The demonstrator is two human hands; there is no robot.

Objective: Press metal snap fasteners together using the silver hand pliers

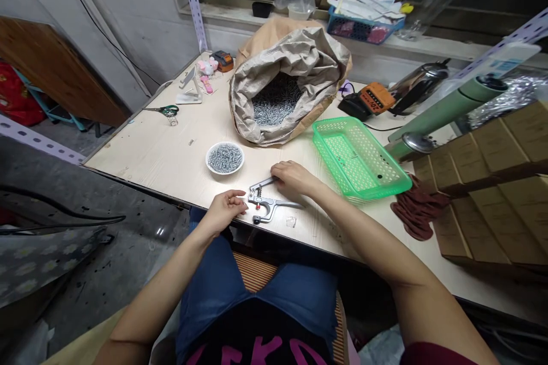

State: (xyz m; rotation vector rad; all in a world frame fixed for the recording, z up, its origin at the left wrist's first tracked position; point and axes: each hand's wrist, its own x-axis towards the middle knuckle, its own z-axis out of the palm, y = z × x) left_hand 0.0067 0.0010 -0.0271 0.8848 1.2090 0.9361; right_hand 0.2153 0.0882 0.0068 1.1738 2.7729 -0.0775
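Near the table's front edge lie metal snap pliers [269, 209], with a spring between their handles and a small red part by the jaw. My right hand [295, 178] is curled over the end of the upper handle; its fingertips are partly hidden. Just left of the jaw, my left hand [223, 211] has its fingers bent in towards the thumb. Anything between those fingers is too small to make out. Behind my left hand stands a white bowl [225, 171] full of small shiny metal pieces. A small clear piece of plastic [291, 221] lies right of the pliers.
A large paper sack [312, 51] of similar metal pieces leans open at the back. Right of it sits a green plastic basket [363, 185]. Scissors [168, 110] and a phone stand [188, 94] are at the left. Stacked cardboard boxes [492, 148] line the right side.
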